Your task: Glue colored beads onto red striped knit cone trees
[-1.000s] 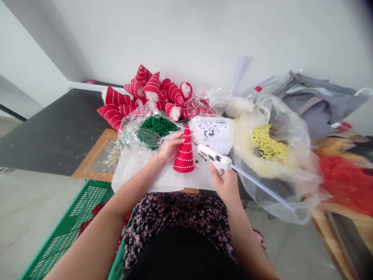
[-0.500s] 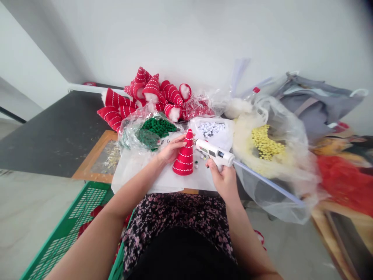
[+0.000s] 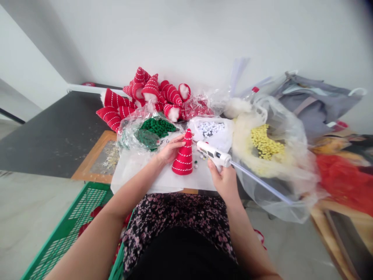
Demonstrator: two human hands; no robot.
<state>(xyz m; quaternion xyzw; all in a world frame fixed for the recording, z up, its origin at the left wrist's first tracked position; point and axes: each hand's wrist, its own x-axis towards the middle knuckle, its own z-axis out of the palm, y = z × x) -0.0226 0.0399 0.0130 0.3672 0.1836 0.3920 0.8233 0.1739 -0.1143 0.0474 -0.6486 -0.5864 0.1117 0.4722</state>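
Observation:
A red felt cone point(image 3: 183, 159) wound with white twisted cord stands upright on white paper point(image 3: 140, 175). My left hand point(image 3: 171, 151) grips its upper left side, with the fingers behind it partly hidden. In my right hand point(image 3: 223, 178) is a white glue gun point(image 3: 214, 153), its nozzle pointing left at the cone's upper right side; whether the tip touches the felt I cannot tell. A long translucent glue stick point(image 3: 262, 182) runs out of the gun's back. A few tiny pompoms point(image 3: 196, 164) lie on the paper between cone and gun.
Behind are bags of green pompoms point(image 3: 157, 127), white pompoms point(image 3: 210, 128) and yellow pompoms point(image 3: 266, 144). Several red cones point(image 3: 151, 89) are piled at the back left. A green crate point(image 3: 67, 221) stands low at left; a grey bag point(image 3: 314, 97) sits at right.
The glue gun has shifted slightly, its rear end and glue stick swinging down and left. My left hand keeps its grip on the cone.

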